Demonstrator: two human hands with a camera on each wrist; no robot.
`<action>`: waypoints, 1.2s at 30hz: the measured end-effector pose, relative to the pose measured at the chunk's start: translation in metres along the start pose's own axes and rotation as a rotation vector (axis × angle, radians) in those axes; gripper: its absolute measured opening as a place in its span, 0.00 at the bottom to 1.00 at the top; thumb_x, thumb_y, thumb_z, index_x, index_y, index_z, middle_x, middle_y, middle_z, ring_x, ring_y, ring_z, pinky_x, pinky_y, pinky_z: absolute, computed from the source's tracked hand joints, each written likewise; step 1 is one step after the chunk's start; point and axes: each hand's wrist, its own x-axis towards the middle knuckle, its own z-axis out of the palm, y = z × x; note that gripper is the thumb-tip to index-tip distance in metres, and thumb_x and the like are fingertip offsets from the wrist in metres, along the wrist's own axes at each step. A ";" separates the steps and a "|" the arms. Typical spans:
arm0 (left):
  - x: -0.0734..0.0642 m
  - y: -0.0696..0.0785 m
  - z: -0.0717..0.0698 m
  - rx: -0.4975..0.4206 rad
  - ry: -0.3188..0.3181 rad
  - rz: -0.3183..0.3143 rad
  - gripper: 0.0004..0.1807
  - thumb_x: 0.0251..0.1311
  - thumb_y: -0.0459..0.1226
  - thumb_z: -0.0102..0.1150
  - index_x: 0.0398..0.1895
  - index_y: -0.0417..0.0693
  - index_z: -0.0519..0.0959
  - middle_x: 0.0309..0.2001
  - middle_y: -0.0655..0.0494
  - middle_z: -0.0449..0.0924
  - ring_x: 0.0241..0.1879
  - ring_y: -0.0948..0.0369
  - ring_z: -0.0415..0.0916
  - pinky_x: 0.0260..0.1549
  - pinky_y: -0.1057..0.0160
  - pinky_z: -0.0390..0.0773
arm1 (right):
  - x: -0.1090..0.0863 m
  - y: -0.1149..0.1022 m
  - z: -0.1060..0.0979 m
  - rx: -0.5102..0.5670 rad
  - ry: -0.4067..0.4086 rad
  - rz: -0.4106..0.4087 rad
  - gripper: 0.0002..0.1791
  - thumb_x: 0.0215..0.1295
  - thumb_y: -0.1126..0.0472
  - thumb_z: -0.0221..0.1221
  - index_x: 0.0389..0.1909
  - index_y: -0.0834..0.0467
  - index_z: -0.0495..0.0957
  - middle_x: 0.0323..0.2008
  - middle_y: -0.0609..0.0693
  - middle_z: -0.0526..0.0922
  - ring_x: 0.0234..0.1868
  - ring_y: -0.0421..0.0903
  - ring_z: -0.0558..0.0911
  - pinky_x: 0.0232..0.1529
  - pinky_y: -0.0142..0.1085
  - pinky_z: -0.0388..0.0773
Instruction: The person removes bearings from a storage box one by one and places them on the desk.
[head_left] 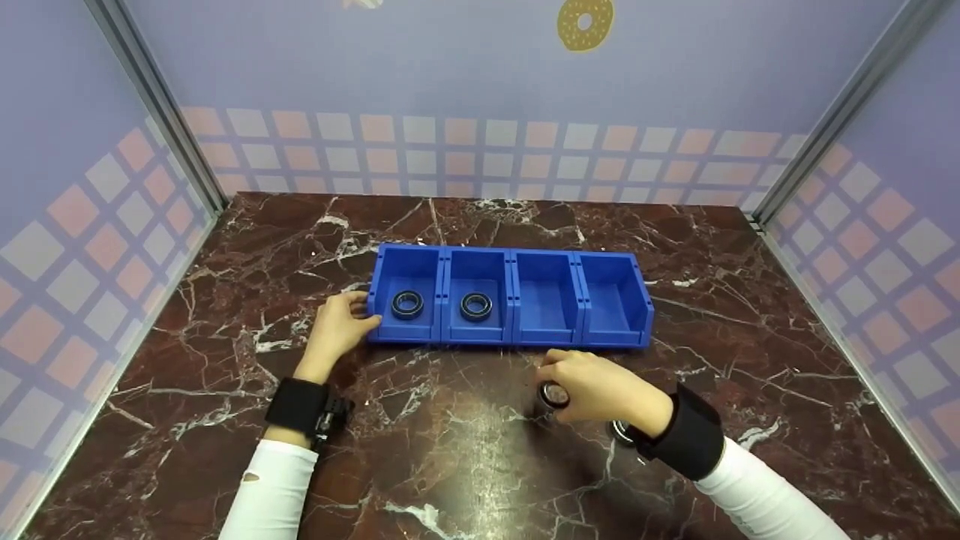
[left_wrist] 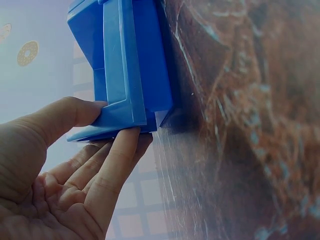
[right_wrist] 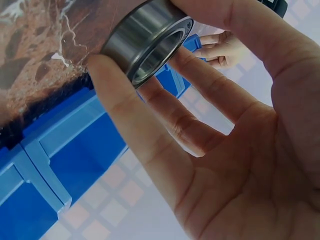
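Several joined blue bins [head_left: 476,337] stand in a row on the table. My left hand [head_left: 337,326] grips the front left corner of the leftmost bin, thumb over the rim and fingers against the outer side, as the left wrist view shows. One ball bearing [head_left: 407,316] lies flat in the leftmost bin and another bearing [head_left: 476,317] in the bin beside it. In front of the row, my right hand [head_left: 600,386] pinches a shiny steel bearing [right_wrist: 145,37] between thumb and fingers, tilted on edge. The two bins on the right hold nothing.
Beneath the right wrist, another bearing [head_left: 617,433] lies partly hidden on the dark red marbled table [head_left: 442,420]. Patterned panels [head_left: 525,82] wall in the back and both sides, with metal posts [head_left: 161,97] at the corners.
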 end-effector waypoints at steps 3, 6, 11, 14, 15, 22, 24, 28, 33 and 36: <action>0.000 0.000 0.000 0.000 0.003 0.005 0.25 0.63 0.27 0.64 0.61 0.20 0.73 0.57 0.24 0.78 0.57 0.36 0.79 0.59 0.46 0.79 | -0.002 -0.001 0.003 0.010 -0.007 0.006 0.21 0.43 0.68 0.71 0.44 0.58 0.86 0.36 0.48 0.77 0.34 0.47 0.79 0.32 0.40 0.79; 0.000 0.000 0.000 0.006 0.006 0.009 0.25 0.63 0.27 0.64 0.61 0.20 0.74 0.56 0.24 0.78 0.57 0.36 0.80 0.59 0.46 0.80 | -0.003 -0.002 0.006 0.011 -0.016 0.004 0.20 0.43 0.68 0.71 0.43 0.58 0.86 0.37 0.49 0.78 0.36 0.49 0.80 0.33 0.42 0.80; -0.001 0.000 -0.001 0.021 0.006 0.007 0.26 0.63 0.28 0.64 0.62 0.21 0.74 0.57 0.24 0.78 0.57 0.36 0.80 0.59 0.45 0.80 | -0.004 -0.004 0.010 0.005 -0.037 0.005 0.19 0.44 0.67 0.72 0.41 0.57 0.85 0.40 0.50 0.79 0.39 0.50 0.81 0.37 0.45 0.82; 0.000 0.000 -0.001 0.021 0.006 0.004 0.26 0.63 0.28 0.64 0.62 0.21 0.74 0.57 0.24 0.78 0.57 0.36 0.79 0.59 0.45 0.80 | -0.004 -0.005 0.013 0.006 -0.052 0.012 0.19 0.45 0.67 0.72 0.42 0.57 0.85 0.41 0.51 0.80 0.40 0.50 0.82 0.40 0.46 0.83; 0.000 -0.001 0.000 0.019 0.006 0.004 0.26 0.63 0.28 0.64 0.62 0.21 0.74 0.57 0.24 0.78 0.57 0.36 0.79 0.59 0.45 0.80 | -0.004 -0.005 0.014 0.007 -0.056 0.015 0.19 0.45 0.67 0.72 0.43 0.57 0.85 0.41 0.51 0.80 0.40 0.50 0.82 0.40 0.46 0.83; 0.001 0.000 0.000 0.017 0.001 -0.002 0.26 0.63 0.28 0.64 0.62 0.21 0.73 0.57 0.25 0.78 0.57 0.36 0.80 0.59 0.46 0.80 | -0.005 -0.006 0.020 -0.003 -0.070 0.024 0.20 0.45 0.67 0.73 0.44 0.58 0.86 0.41 0.51 0.80 0.40 0.50 0.82 0.41 0.46 0.83; 0.001 0.000 0.000 0.017 0.001 -0.003 0.26 0.63 0.28 0.64 0.62 0.21 0.73 0.57 0.25 0.78 0.57 0.36 0.80 0.59 0.46 0.80 | -0.005 -0.006 0.021 0.001 -0.070 0.021 0.20 0.45 0.67 0.73 0.44 0.58 0.86 0.41 0.51 0.81 0.41 0.50 0.83 0.41 0.46 0.84; 0.001 -0.001 -0.001 0.013 -0.001 -0.006 0.27 0.63 0.28 0.64 0.63 0.21 0.73 0.57 0.24 0.78 0.57 0.36 0.80 0.59 0.46 0.80 | -0.006 -0.006 0.025 0.007 -0.067 0.014 0.20 0.45 0.67 0.73 0.44 0.58 0.86 0.43 0.52 0.82 0.41 0.50 0.83 0.40 0.44 0.84; 0.000 -0.001 -0.001 0.011 -0.005 -0.008 0.27 0.63 0.28 0.64 0.63 0.21 0.73 0.57 0.25 0.78 0.57 0.36 0.80 0.59 0.46 0.80 | -0.006 -0.007 0.029 0.013 -0.058 -0.007 0.19 0.45 0.68 0.72 0.42 0.59 0.86 0.40 0.51 0.81 0.38 0.48 0.82 0.37 0.40 0.84; 0.000 -0.001 -0.001 0.011 -0.006 -0.005 0.27 0.63 0.28 0.64 0.63 0.20 0.73 0.57 0.24 0.78 0.57 0.36 0.80 0.59 0.46 0.80 | -0.006 -0.007 0.031 0.015 -0.049 -0.011 0.18 0.46 0.67 0.72 0.42 0.58 0.86 0.40 0.50 0.81 0.38 0.47 0.82 0.37 0.40 0.84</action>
